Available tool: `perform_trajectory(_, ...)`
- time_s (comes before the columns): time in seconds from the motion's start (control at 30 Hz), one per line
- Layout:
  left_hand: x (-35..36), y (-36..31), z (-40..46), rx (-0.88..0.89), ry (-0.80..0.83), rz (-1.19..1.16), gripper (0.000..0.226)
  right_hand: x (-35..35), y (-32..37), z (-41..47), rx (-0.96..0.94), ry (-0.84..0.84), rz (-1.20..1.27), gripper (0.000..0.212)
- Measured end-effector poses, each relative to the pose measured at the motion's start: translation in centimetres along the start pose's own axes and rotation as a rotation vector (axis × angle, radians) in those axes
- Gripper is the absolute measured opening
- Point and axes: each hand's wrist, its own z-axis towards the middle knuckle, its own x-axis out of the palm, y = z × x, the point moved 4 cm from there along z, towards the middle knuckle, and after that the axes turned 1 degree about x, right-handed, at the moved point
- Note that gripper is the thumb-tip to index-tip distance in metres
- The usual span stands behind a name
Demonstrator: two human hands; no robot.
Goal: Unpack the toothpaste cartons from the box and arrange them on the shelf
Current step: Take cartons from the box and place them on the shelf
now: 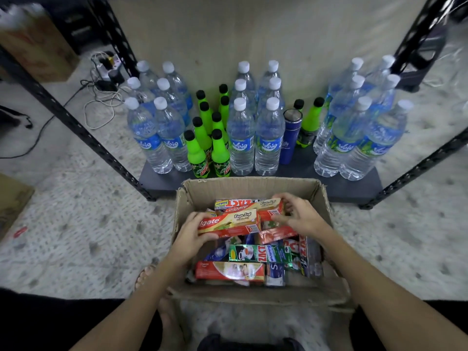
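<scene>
A speckled floor [83, 224] runs under a black metal rack whose bottom shelf [162, 184] carries rows of water bottles [240, 138], green soda bottles [196, 153] and a blue flask [290, 138]. In front of it stands an open cardboard box [326, 198] holding a jumble of toothpaste cartons [255, 254]. The left hand [188, 236] grips the end of a red Colgate carton [229, 224] above the pile. The right hand [300, 216], fingers curled, holds the end of a second Colgate carton [268, 209] behind it.
</scene>
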Motion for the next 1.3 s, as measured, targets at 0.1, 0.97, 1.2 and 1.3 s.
perform_trajectory(0.1, -2.7, -2.8, 0.0, 0.090, -0.061, 0.010, 0.058, -2.8, 2.1, -1.7, -0.052, -0.071, 0.035, 0.053)
perform_trajectory(0.97, -32.9, -34.5, -2.0, 0.612, -0.517, 0.127, 0.041, -32.0, 27.4, -16.9, -0.575, -0.507, 0.138, 0.042)
perform_trajectory(1.2, -36.3, -37.9, 1.1, 0.583, -0.536, 0.064, 0.035, -37.1, 27.8, -16.4, -0.541, -0.514, 0.207, 0.038)
perform_trajectory(1.3, -36.7, -38.7, 2.5, 0.563, -0.515, 0.056, 0.035, -38.9, 27.7, -15.8, -0.546, -0.586, 0.228, 0.037)
